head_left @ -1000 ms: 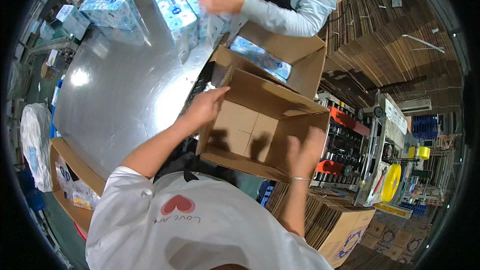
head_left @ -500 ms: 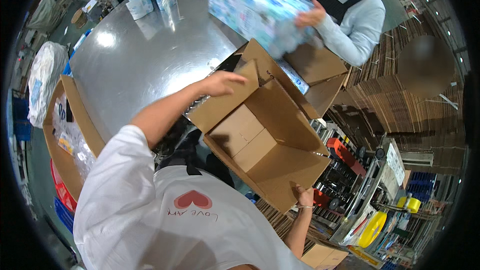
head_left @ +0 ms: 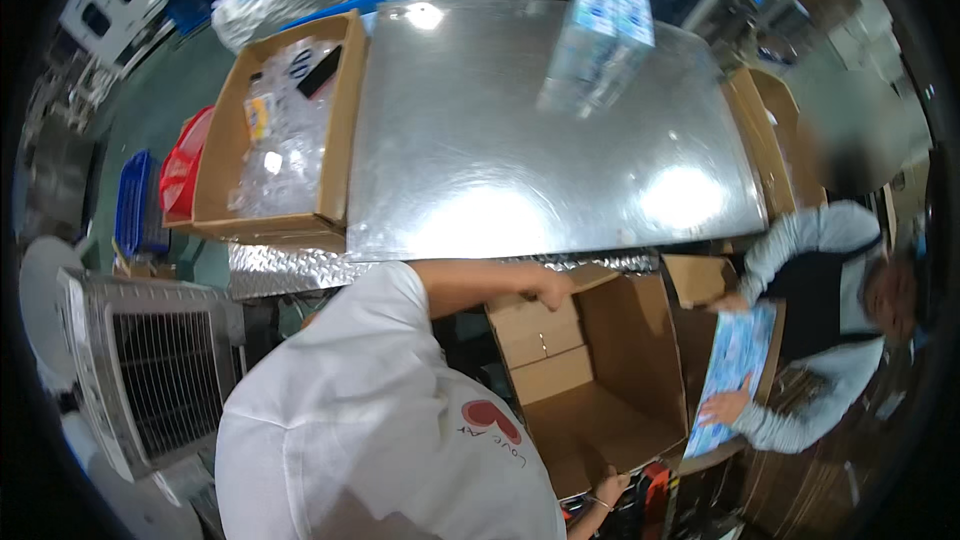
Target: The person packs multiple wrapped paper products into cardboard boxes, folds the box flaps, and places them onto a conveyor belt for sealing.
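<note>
An open cardboard box (head_left: 635,340), bare inside, is tilted in front of me below the table's near edge. My left hand (head_left: 548,287) is at its far side, fingers curled over the flap. My right hand (head_left: 608,488) grips the near rim, thumb on the inner face and the other fingers mostly hidden behind the wall. Right beside it stands a second cardboard box (head_left: 700,280). A co-worker's two hands rest on a blue-and-white patterned pack (head_left: 735,365) sitting in that second box.
A metal-topped table (head_left: 450,140) spans the far side, with two blue-patterned packs (head_left: 600,25) standing on it. To its left, a cardboard carton (head_left: 337,140) holds clear plastic. Another carton (head_left: 750,120) stands at its right edge. A grey slatted unit (head_left: 165,370) is at left.
My view has swung left. The co-worker's pack has gone from above the second box down into it. My left hand's fingers, outstretched before, are now curled; my right still holds the rim.
</note>
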The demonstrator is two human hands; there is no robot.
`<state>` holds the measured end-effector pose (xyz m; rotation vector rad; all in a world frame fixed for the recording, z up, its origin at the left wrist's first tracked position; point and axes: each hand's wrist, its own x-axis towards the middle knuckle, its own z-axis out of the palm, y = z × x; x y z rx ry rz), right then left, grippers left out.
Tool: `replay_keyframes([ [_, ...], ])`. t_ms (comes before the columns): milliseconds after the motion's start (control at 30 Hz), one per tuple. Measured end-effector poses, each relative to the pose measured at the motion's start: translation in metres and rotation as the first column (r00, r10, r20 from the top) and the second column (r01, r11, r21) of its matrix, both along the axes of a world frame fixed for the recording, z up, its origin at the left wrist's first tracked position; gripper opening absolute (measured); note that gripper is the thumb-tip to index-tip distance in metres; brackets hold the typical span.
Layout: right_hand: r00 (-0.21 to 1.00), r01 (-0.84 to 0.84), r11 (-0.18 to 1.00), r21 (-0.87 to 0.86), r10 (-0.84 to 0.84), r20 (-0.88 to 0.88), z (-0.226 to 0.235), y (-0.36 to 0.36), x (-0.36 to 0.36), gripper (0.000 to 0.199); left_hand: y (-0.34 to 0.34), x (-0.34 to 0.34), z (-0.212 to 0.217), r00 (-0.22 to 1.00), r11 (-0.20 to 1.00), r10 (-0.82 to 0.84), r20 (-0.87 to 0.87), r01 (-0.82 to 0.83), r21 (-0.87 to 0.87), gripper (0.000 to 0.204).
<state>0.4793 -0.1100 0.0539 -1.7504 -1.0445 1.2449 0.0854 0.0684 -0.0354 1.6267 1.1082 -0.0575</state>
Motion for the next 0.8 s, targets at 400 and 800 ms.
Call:
replay_keyframes([
  [400,0.884,-0.008,0.998,-0.061,0.035,0.467,0.007,0.087,-0.068,0.020,-0.234,-0.447,0.028,-0.377,-0.118,0.923,-0.082,-0.479,0.870,0.040],
  [800,0.714,-0.084,0.987,0.135,-0.035,0.700,0.093,0.181,-0.140,0.022,-0.303,-0.431,-0.042,-0.208,0.017,0.665,-0.717,-0.956,0.294,0.088],
])
